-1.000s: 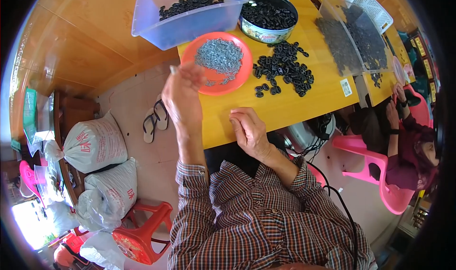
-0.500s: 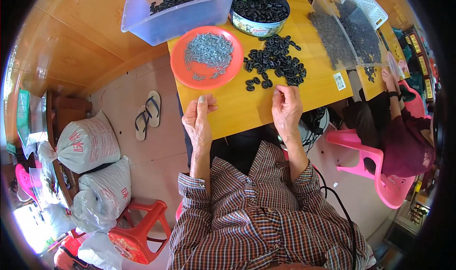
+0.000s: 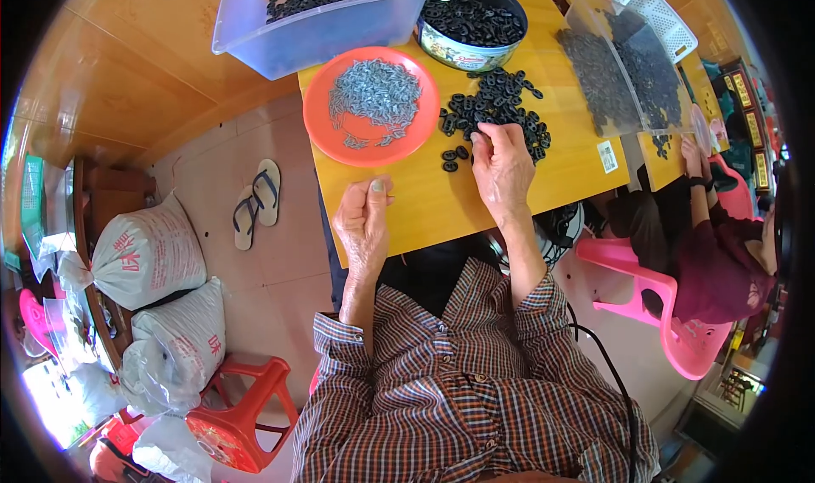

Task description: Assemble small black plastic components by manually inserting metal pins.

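My right hand reaches over the near edge of a loose pile of small black oval pieces with holes. Its thumb and forefinger are pinched together against the pieces; what is between them is hidden. Close to the table's front edge, my left hand is closed, thumb over curled fingers, and anything in it is too small to make out. Just beyond it lies an orange-red plate with a heap of small grey metal-looking pieces. A few black pieces lie apart, left of my right hand.
Behind the plate stand a clear plastic bin and a round tin, both with black pieces. A clear tray of dark pieces is at the right, near a co-worker on a pink chair. A red stool and sacks stand left.
My right hand has moved forward from the table's front to the near edge of the black pile. My left hand has shifted slightly right and stays closed.
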Motion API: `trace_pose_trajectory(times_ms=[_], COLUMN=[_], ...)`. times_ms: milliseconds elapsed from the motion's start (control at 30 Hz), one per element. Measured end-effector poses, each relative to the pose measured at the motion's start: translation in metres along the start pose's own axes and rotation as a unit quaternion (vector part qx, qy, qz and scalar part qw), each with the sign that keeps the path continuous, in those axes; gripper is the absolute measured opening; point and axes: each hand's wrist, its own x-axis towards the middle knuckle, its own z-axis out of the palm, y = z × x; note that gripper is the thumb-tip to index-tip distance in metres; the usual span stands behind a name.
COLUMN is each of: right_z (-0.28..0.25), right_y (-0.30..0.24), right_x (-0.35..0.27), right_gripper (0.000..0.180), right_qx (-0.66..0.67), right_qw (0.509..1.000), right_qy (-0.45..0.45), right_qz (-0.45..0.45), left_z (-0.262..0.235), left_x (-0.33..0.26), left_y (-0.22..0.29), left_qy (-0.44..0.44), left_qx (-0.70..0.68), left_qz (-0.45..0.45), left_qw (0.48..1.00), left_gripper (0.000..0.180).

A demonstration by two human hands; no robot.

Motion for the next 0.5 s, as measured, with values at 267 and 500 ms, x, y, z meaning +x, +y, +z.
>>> trace_pose_trajectory(times_ms=[267,500], right_z=[0.002,-0.01], right_y=[-0.004,0.0], right_x=[0.003,-0.009], right_gripper=[0.01,0.008], right_qx=[-0.044,0.132], right_qw=[0.997,0.984], right_qy=[-0.059,-0.097], right_qz=[-0.023,0.072], left_z=[-0.001,0.0], left_x=[0.001,0.001], left_y=[-0.007,-0.012], left_qy=[-0.01,-0.026], left_qx=[0.002,0.021], left_qz=[-0.001,0.025], left_qw=[1.0,0.999], left_gripper=[0.024,0.019])
